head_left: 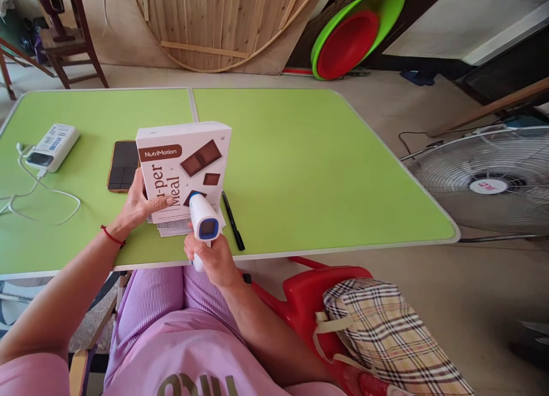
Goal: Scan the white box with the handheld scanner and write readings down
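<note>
My left hand (143,198) grips the lower left side of a white box (160,184) marked NutriMotion, with its thumb across the front. The box stands upright, printed with brown chocolate pieces. In my right hand (217,258) is a white and blue infrared thermometer (201,216), its small screen facing me and its head close to the box front. Printed papers (171,231) lie under the box's lower edge. A black pen (233,221) rests just right of the box. Behind my left hand lies a phone (122,166), partly covered by the box.
A white power bank (54,147) with a looped cable (71,216) lies at the left of the green table (309,167). Right of the table stands a fan (472,178). A red chair (300,293) holding a plaid bag (386,321) is near my right arm.
</note>
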`<state>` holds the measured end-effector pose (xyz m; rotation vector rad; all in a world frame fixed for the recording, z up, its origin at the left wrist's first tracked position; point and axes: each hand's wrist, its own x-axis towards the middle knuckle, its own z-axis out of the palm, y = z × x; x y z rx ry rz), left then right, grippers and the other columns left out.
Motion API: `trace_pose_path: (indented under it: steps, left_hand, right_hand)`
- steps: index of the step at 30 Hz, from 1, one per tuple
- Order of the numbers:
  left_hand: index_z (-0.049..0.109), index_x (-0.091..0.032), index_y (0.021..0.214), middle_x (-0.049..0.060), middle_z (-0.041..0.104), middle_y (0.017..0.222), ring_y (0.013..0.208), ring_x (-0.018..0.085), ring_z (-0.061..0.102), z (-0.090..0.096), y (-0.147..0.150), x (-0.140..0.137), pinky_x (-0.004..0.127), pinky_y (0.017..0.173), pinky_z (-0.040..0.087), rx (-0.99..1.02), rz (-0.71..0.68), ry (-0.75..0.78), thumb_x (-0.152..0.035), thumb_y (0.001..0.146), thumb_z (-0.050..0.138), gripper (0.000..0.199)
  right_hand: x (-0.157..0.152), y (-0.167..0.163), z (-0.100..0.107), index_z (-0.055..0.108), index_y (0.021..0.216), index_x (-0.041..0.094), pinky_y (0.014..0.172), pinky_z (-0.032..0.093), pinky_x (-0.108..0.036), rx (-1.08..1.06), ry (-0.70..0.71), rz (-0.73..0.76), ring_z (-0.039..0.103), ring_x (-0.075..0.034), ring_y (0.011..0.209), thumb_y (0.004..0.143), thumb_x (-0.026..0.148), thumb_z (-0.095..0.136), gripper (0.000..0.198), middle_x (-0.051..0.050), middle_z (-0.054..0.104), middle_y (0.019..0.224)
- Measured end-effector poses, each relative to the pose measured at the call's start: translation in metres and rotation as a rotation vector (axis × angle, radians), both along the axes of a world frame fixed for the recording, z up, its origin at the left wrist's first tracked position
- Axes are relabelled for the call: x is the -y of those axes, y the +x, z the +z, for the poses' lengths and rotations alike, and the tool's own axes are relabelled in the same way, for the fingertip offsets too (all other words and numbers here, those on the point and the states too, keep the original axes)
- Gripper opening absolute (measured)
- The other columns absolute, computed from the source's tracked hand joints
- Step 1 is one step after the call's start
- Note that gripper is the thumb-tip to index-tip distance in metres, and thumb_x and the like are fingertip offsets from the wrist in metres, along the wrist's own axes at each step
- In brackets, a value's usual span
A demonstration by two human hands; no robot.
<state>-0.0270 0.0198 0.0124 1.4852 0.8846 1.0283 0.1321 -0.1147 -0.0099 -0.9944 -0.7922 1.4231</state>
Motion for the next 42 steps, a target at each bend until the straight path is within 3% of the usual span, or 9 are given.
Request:
trace_pose_path:
  steps: [15, 42]
  left_hand:
    - [0.049, -0.021, 0.127, 0.011, 0.065, 0.12, 0.107, 0.032, 0.067, -0.0068, -0.0011, -0.0041, 0.048, 0.089, 0.057, 0.004, -0.04, 0.072, -0.049, 0.068, 0.092, 0.078]
    - [0.052, -0.02, 0.123, 0.01, 0.066, 0.118, 0.103, 0.03, 0.067, -0.0035, 0.0014, -0.0042, 0.044, 0.086, 0.056, 0.027, -0.028, 0.072, -0.049, 0.065, 0.093, 0.077]
  right_hand:
    - [0.0015, 0.0028, -0.0022, 0.055, 0.075, 0.023, 0.052, 0.037, -0.029, 0.075, -0.025, 0.018, 0.044, -0.01, 0.05, 0.074, 0.035, 0.07, 0.019, 0.007, 0.05, 0.053]
    - [0.0028, 0.0027, -0.0038, 0.058, 0.069, 0.021, 0.052, 0.038, -0.028, 0.081, -0.03, 0.017, 0.045, -0.01, 0.052, 0.077, 0.033, 0.071, 0.019, 0.005, 0.054, 0.055]
